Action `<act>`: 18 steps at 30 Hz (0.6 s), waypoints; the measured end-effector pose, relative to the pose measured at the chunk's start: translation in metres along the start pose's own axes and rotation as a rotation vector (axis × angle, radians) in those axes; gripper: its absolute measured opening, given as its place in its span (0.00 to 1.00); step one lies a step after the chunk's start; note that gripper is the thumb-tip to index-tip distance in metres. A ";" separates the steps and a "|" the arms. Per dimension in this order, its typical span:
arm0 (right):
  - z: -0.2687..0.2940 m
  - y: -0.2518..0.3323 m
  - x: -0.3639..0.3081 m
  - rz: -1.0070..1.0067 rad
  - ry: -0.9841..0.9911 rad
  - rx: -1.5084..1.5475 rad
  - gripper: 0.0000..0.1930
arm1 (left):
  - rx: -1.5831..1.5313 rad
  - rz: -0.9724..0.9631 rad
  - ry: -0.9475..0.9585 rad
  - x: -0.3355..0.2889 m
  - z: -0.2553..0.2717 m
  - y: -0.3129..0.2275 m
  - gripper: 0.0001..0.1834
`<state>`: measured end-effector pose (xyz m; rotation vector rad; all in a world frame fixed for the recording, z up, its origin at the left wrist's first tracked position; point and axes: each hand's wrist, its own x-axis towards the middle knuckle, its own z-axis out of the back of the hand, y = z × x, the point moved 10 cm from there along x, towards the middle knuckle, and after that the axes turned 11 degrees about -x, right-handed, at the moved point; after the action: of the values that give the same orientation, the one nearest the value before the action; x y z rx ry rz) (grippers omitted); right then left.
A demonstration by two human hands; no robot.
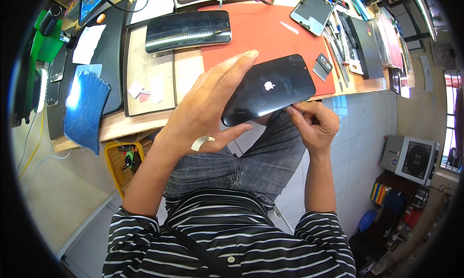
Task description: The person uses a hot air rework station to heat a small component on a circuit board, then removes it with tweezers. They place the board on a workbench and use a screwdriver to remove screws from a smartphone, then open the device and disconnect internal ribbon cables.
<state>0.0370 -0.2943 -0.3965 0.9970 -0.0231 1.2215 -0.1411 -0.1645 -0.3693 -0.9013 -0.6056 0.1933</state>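
My left hand grips a black smartphone by its left end, fingers over the far side and thumb along the near side. The phone is tilted above the table's front edge, and a small pale logo glows on its dark glossy face. At its near right edge, my right hand is closed in a pinch, thumb and fingertips against the edge. Whatever might be between those fingertips is hidden. A pale curved strip sticks to the base of my left thumb.
A red mat covers the table's middle. On it rest an opened phone and a small grey-black piece. Slim hand tools lie rightward. A glossy black device lies behind my left hand; blue cloth overhangs the left edge.
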 end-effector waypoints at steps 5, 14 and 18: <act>0.005 0.011 0.008 -0.013 0.063 -0.082 0.10 | -0.127 0.055 -0.066 0.002 0.010 0.002 0.61; -0.017 0.057 0.047 -0.079 0.294 -0.115 0.09 | -0.600 0.342 -0.423 0.005 0.024 0.041 0.19; -0.051 0.087 0.057 0.071 0.375 -0.134 0.11 | -0.718 0.232 -0.580 0.001 0.022 0.045 0.13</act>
<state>-0.0329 -0.2181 -0.3442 0.6449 0.1529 1.4367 -0.1492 -0.1216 -0.3937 -1.6352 -1.1449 0.4723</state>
